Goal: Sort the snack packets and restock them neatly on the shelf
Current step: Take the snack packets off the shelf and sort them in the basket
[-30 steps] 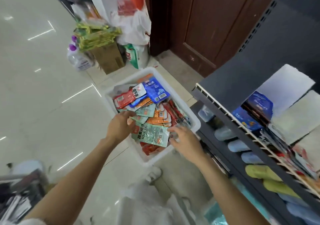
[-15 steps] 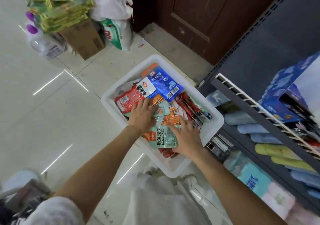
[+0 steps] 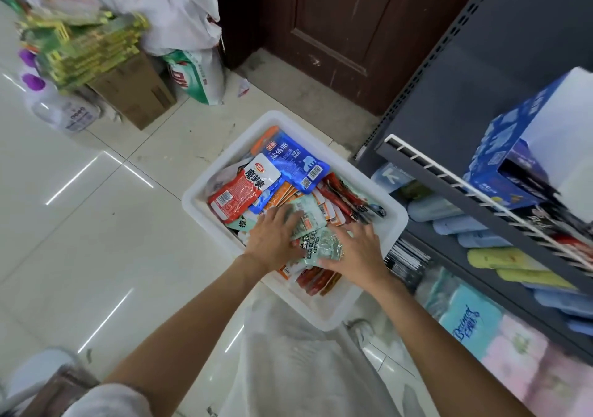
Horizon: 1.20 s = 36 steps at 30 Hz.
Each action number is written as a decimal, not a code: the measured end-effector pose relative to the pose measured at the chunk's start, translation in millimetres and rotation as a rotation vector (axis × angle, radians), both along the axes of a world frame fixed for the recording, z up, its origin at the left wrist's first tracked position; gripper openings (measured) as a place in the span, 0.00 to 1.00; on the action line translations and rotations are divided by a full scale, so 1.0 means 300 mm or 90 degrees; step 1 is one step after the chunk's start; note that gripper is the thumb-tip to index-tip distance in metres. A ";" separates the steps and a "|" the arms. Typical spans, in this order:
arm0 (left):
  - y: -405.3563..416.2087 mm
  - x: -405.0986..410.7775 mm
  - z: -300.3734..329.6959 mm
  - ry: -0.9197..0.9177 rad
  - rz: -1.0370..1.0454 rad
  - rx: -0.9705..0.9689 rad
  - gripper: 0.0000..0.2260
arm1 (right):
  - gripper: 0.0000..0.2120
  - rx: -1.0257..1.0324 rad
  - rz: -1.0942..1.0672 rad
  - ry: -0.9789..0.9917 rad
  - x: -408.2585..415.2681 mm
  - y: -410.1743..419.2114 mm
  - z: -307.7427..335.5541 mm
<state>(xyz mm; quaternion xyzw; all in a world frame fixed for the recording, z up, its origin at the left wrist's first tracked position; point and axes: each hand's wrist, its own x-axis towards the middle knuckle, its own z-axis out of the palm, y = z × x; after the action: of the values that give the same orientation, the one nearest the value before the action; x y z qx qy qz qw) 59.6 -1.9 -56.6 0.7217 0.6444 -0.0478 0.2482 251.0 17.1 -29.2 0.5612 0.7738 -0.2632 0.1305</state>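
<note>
Gleaming pale floor tiles (image 3: pixel 96 224), dark door (image 3: pixel 337 31)

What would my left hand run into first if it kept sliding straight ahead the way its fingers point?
Probably the pale green snack packets under the left hand's fingers, then the orange packets beyond; depth is unclear.

The tub (image 3: pixel 324 312) around the hands is white. Between the hands lies a pale green packet (image 3: pixel 322 246). Beyond the left hand (image 3: pixel 272 240) lie a red-and-white packet (image 3: pixel 237 192) and a blue packet (image 3: pixel 295 163) with white letters.
</note>
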 end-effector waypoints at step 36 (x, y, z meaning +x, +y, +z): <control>0.075 0.237 0.487 -0.772 0.314 -0.210 0.14 | 0.32 -0.051 -0.464 0.516 0.170 0.047 0.440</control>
<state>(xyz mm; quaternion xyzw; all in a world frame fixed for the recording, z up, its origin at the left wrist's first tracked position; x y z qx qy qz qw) 130.7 20.6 89.3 0.4054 0.5212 0.3257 0.6767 302.1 31.2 102.6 0.6409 0.5070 -0.5162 -0.2565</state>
